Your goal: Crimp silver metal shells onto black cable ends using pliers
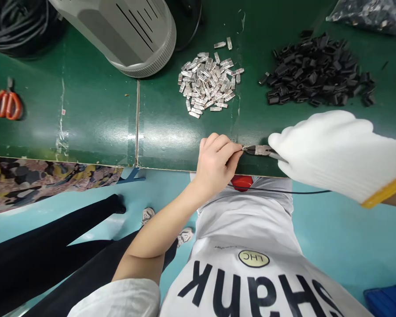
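My bare left hand (pixel 218 158) is closed in a pinch at the table's front edge, its fingertips on a small silvery metal piece (pixel 245 148), mostly hidden. The jaws of the pliers (pixel 260 150) meet that piece from the right. My right hand (pixel 326 149), in a white knitted glove with a yellow cuff, is wrapped round the plier handles. A thin black cable (pixel 297 192) runs below both hands, across my lap; whether it reaches the pinched piece I cannot tell. Beyond my left hand lies a heap of silvery metal connector shells (pixel 207 83).
A pile of black plastic covers (pixel 317 72) lies right of the shells, with a clear bag of parts (pixel 372 15) behind. A grey machine housing (pixel 128 35), orange-handled cutters (pixel 7 103) and a black cable coil (pixel 18 26) are at left. Another person's legs (pixel 69 255) are beside me.
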`<action>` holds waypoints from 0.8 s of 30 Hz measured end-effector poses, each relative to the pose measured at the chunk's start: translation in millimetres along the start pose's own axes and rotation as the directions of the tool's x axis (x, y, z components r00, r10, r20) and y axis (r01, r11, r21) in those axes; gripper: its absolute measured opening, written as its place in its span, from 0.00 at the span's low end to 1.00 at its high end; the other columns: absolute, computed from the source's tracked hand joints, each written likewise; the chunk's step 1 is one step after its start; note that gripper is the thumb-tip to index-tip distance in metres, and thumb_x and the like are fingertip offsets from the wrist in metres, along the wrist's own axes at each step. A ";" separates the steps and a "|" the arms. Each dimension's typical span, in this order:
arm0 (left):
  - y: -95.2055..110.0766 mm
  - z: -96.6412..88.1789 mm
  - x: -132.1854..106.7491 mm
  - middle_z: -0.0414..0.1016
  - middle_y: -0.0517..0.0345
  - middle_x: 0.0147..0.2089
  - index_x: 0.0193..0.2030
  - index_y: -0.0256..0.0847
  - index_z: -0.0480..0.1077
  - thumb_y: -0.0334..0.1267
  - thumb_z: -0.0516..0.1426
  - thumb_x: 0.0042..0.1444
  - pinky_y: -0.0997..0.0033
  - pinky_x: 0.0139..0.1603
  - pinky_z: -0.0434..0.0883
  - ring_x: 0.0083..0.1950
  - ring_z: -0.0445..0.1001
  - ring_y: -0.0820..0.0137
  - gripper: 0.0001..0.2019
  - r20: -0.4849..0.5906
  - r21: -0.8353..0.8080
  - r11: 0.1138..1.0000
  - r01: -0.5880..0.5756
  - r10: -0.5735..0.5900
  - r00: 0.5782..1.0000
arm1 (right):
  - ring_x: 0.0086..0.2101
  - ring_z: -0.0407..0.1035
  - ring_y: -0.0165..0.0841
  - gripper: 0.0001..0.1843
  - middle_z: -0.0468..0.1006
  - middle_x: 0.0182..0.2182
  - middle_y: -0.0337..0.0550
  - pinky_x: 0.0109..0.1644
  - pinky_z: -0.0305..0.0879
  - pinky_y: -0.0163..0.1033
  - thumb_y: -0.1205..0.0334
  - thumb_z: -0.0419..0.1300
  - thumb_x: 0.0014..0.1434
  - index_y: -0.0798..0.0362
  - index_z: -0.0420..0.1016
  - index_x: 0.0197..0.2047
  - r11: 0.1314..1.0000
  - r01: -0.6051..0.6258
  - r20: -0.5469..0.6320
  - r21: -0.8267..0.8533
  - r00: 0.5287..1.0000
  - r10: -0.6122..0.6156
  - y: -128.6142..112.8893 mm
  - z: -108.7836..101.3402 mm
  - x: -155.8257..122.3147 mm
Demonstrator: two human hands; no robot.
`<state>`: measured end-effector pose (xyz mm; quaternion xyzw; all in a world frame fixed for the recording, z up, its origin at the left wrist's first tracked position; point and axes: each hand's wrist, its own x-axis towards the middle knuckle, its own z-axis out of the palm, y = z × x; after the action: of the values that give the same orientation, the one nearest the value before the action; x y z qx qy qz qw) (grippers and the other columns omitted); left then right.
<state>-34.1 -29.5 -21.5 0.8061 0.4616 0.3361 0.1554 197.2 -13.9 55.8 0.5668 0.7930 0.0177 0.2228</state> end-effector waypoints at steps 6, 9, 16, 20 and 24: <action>2.5 -3.8 -6.4 0.82 0.57 0.41 0.47 0.42 0.76 0.31 0.59 0.72 0.62 0.47 0.70 0.41 0.76 0.67 0.04 -0.054 -0.057 0.998 0.000 -0.003 0.999 | 0.29 0.63 0.43 0.15 0.59 0.29 0.49 0.32 0.49 0.40 0.61 0.40 0.66 0.55 0.66 0.42 0.965 0.123 0.070 -0.234 0.992 -0.110 -5.5 -14.5 -8.7; -0.5 -0.5 -9.9 0.81 0.57 0.40 0.47 0.42 0.76 0.30 0.59 0.72 0.64 0.46 0.72 0.41 0.75 0.67 0.05 -0.110 -0.052 0.997 -0.057 0.051 0.993 | 0.32 0.65 0.46 0.15 0.59 0.29 0.50 0.33 0.49 0.38 0.62 0.41 0.66 0.56 0.67 0.43 0.983 0.091 0.258 -0.158 0.965 -0.048 -15.7 -28.6 -8.4; -3.4 2.2 -10.7 0.79 0.55 0.41 0.48 0.42 0.75 0.28 0.57 0.72 0.65 0.46 0.74 0.41 0.74 0.67 0.06 -0.103 -0.073 0.994 -0.082 0.074 0.992 | 0.33 0.63 0.43 0.12 0.62 0.30 0.55 0.36 0.49 0.40 0.60 0.48 0.63 0.57 0.70 0.40 0.994 -0.050 0.061 -0.094 0.997 0.055 -28.4 -20.9 -13.6; -2.4 1.6 -10.7 0.80 0.54 0.41 0.47 0.43 0.75 0.30 0.56 0.73 0.63 0.46 0.74 0.41 0.75 0.66 0.06 -0.056 -0.042 0.998 -0.042 0.039 0.998 | 0.30 0.62 0.43 0.17 0.59 0.28 0.52 0.33 0.51 0.40 0.58 0.41 0.67 0.56 0.68 0.42 0.985 0.110 0.108 -0.132 0.990 -0.096 -13.7 -16.4 -9.0; -3.1 2.4 -11.4 0.79 0.54 0.41 0.47 0.42 0.74 0.30 0.56 0.73 0.62 0.46 0.73 0.41 0.74 0.66 0.06 -0.045 -0.043 0.998 -0.046 0.044 0.998 | 0.30 0.62 0.42 0.19 0.58 0.26 0.49 0.32 0.54 0.42 0.58 0.39 0.69 0.56 0.67 0.37 0.989 0.145 -0.011 -0.005 0.989 -0.145 -5.5 -5.2 -4.8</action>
<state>-38.4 -37.4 -29.5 0.8051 0.4390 0.3671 0.1556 191.6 -19.1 60.5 0.5071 0.8332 0.0064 0.2203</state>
